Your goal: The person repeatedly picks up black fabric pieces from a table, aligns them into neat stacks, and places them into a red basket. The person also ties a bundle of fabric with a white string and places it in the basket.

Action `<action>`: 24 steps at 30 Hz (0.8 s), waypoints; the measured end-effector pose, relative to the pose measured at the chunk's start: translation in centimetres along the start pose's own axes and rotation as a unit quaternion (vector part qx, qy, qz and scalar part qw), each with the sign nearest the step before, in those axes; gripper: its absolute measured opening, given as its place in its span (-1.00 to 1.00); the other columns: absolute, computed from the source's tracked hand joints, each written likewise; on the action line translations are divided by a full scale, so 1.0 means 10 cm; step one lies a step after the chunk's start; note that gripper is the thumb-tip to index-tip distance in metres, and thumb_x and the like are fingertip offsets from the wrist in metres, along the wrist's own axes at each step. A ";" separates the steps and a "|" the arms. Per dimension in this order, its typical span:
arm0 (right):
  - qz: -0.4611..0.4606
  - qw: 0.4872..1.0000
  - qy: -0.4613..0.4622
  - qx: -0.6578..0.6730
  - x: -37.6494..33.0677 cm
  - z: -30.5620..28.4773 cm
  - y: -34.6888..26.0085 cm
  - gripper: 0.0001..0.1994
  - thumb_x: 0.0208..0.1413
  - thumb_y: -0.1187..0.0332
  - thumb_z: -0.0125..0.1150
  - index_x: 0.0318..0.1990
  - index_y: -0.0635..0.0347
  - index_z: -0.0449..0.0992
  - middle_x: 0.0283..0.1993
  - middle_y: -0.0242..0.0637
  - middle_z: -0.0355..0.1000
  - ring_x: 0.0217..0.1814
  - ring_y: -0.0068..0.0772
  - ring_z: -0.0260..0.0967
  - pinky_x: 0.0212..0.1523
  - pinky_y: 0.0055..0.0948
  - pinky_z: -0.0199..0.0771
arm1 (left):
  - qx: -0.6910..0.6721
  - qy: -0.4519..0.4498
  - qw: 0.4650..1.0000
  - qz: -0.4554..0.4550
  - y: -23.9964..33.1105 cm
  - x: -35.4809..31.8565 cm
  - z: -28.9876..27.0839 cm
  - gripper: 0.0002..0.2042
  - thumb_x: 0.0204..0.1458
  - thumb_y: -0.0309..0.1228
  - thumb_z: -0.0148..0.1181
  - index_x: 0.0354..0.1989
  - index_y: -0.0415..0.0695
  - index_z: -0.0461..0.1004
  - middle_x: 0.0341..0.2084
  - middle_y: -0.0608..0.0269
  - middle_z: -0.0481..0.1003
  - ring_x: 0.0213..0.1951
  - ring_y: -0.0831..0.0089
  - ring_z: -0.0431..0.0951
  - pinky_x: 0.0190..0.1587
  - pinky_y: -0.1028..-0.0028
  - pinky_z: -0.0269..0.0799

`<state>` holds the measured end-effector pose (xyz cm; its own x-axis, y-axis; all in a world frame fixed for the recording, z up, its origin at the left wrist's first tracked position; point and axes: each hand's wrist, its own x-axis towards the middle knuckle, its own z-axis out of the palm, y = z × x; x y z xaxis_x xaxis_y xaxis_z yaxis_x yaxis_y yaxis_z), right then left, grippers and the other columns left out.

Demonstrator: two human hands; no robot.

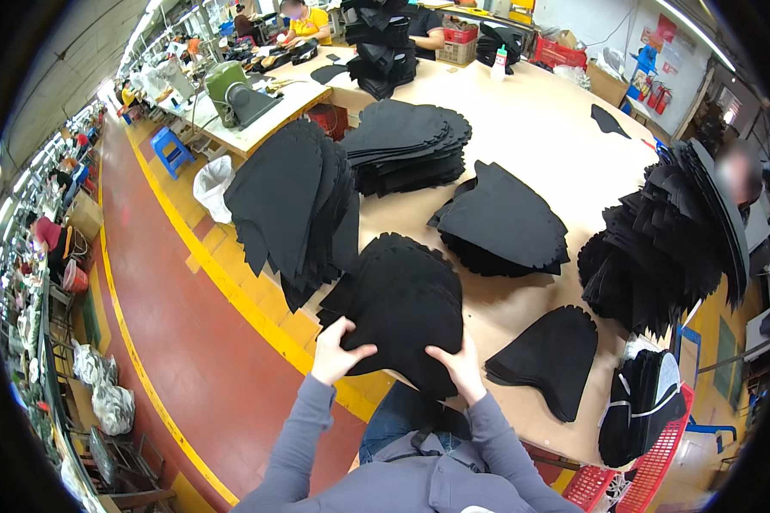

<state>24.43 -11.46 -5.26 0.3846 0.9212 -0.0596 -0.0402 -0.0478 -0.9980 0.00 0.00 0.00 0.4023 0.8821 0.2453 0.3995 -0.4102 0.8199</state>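
Both my hands grip a stack of black cut fabric pieces (402, 299) with notched edges at the table's near edge. My left hand (338, 352) is closed round its left side, and my right hand (459, 363) round its right side; both thumbs lie on top, and the other fingers are mostly hidden. Beyond my left hand stands a tall, fanned stack of black pieces (287, 201). A smaller black stack (547, 355) lies flat to the right of my right hand. Farther off rests another rounded stack (500, 218).
More black stacks sit at the back (411, 141) and right (667, 239) of the table (522, 111). A red basket (672, 453) with bundled black pieces stands at right. A green machine (231, 94) and a white bottle (499, 64) are farther away. Other people work behind.
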 end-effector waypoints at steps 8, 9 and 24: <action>-0.189 0.977 -0.052 0.083 -0.12 -0.52 -0.33 0.01 -0.14 0.37 0.50 0.40 0.04 -0.14 0.18 -0.21 0.25 0.29 -0.29 0.20 0.39 -0.24 0.05 | -0.009 -0.011 0.911 0.412 0.59 0.12 -0.21 -0.72 -0.66 -0.47 0.27 -0.72 -0.22 0.28 -0.25 -0.09 0.57 -0.27 0.06 0.61 -0.30 0.22 0.40; -0.285 0.946 -0.034 -0.151 0.02 -0.58 -0.47 0.00 -0.17 0.34 0.51 0.37 0.05 -0.11 0.14 -0.21 0.26 0.30 -0.26 0.18 0.43 -0.18 -0.08 | 0.010 -0.030 0.920 0.391 0.62 0.16 -0.26 -0.70 -0.57 -0.45 0.33 -0.71 -0.18 0.26 -0.24 -0.06 0.58 -0.27 0.08 0.61 -0.28 0.26 0.39; -0.424 0.898 -0.047 -0.102 0.36 -0.61 -0.01 -0.01 -0.38 0.28 0.68 0.24 0.06 0.10 0.18 -0.08 0.15 0.33 -0.04 0.09 0.33 -0.15 0.11 | -0.109 0.000 0.969 0.223 -0.36 0.30 0.38 -0.57 -0.35 -0.37 0.45 -0.25 -0.18 0.45 -0.28 0.06 0.50 -0.19 0.07 0.49 -0.05 0.21 0.36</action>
<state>31.51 -10.46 -5.47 0.1170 0.6874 0.7168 0.4052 0.6259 -0.6664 2.93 3.24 -4.15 0.4957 0.6281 0.5998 0.0032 -0.6919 0.7220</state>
